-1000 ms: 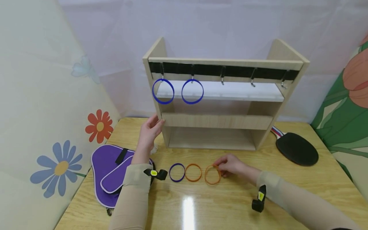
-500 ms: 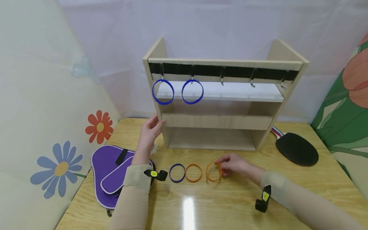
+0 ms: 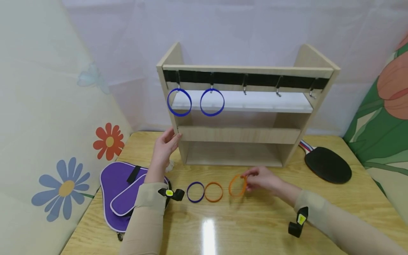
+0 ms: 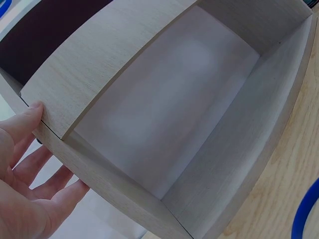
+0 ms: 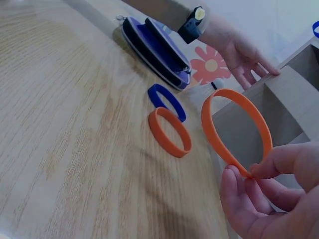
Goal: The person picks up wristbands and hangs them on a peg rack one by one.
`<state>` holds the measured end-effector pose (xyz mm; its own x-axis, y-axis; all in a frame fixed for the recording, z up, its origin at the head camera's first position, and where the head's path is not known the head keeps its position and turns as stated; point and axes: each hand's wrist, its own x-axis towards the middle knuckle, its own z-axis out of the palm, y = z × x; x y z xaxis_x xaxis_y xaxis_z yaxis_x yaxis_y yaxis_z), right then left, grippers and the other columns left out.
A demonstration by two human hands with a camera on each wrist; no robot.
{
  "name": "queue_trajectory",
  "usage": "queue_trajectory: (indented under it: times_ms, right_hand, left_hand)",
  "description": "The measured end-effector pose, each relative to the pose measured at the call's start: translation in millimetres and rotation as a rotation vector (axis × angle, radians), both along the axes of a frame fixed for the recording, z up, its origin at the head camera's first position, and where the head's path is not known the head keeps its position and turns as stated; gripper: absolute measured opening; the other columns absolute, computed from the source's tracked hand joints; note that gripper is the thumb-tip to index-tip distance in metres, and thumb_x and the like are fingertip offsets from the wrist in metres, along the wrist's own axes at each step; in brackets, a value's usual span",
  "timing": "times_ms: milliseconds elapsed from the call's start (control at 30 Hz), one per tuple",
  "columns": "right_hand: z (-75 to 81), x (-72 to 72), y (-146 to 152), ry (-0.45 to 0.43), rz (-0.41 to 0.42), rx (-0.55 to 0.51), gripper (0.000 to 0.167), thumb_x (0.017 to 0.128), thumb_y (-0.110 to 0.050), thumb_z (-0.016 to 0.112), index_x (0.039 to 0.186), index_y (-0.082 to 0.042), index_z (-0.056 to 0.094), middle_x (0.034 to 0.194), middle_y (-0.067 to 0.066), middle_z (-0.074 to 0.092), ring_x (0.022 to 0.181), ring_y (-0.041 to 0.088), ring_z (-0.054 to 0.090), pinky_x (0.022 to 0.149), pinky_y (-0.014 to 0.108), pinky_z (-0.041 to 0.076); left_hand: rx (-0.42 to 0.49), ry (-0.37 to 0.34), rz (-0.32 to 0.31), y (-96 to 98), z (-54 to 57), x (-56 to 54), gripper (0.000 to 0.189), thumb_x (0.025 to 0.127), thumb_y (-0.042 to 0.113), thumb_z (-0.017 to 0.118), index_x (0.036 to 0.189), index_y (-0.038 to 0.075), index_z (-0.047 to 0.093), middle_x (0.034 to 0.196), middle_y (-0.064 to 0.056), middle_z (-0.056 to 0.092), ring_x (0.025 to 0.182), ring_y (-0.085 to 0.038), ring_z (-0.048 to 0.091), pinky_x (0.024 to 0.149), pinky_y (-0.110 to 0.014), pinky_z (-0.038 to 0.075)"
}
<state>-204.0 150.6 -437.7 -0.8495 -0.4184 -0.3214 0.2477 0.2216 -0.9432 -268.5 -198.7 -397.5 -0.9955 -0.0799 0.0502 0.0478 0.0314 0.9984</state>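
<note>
My right hand (image 3: pixel 262 178) pinches an orange silicone wristband (image 5: pixel 239 94) between thumb and fingertips, lifted over the table and tilted. My left hand (image 3: pixel 164 145) holds the left side panel of a wooden shelf (image 3: pixel 242 134); in the left wrist view the thumb lies at the front edge and the fingers along the outer side. On the table, left of the right hand, lie another orange wristband (image 3: pixel 205 196) and a blue wristband (image 3: pixel 187 197), side by side. Two more blue wristbands, one at the far left (image 3: pixel 168 102) and its neighbour (image 3: pixel 200 102), hang from the shelf's first two hooks.
Three bare hooks, the nearest being the middle hook (image 3: pixel 245 91), line the black strip (image 3: pixel 261 79). A purple paddle case (image 3: pixel 119 180) lies under the left forearm, with a shuttlecock (image 5: pixel 202 91) near it. A black table tennis paddle (image 3: pixel 328 165) rests right of the shelf.
My right hand has raised the orange wristband off the table and moved slightly right and toward the shelf. The left hand keeps its place on the side panel.
</note>
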Motion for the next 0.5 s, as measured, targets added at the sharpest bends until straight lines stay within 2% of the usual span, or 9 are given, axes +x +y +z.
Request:
queue_trajectory:
  times_ms: [133,333,500]
  right_hand:
    - [9.1,2.4,0.6,-0.009,-0.007,-0.028,0.034,0.095,0.003,0.049,0.124,0.019,0.053,0.110,0.023,0.056,0.073,0.013,0.067,0.072,0.028,0.060]
    - [20.9,3.8,3.0,-0.008,-0.014,-0.055,0.034,0.095,0.004,0.052,0.124,0.020,0.051,0.099,0.012,0.057,0.075,0.013,0.068,0.074,0.028,0.060]
    - [27.2,0.7,8.0,0.012,-0.015,-0.067,0.036,0.094,0.006,0.052,0.126,0.021,0.049,0.097,0.012,0.061,0.075,0.014,0.070,0.076,0.031,0.061]
  left_hand:
    - [-0.002,-0.004,0.001,-0.2,0.3,0.6,0.053,0.099,0.025,0.061,0.149,0.015,0.045,0.153,-0.011,0.046,0.137,-0.027,0.047,0.113,-0.048,0.039]
    - [-0.002,-0.017,-0.005,0.2,1.2,0.6,0.054,0.099,0.027,0.060,0.150,0.017,0.045,0.154,-0.010,0.045,0.138,-0.027,0.046,0.114,-0.046,0.038]
    - [-0.005,-0.025,-0.007,0.2,2.4,1.6,0.054,0.099,0.028,0.060,0.150,0.017,0.044,0.155,-0.009,0.043,0.140,-0.027,0.044,0.115,-0.047,0.037]
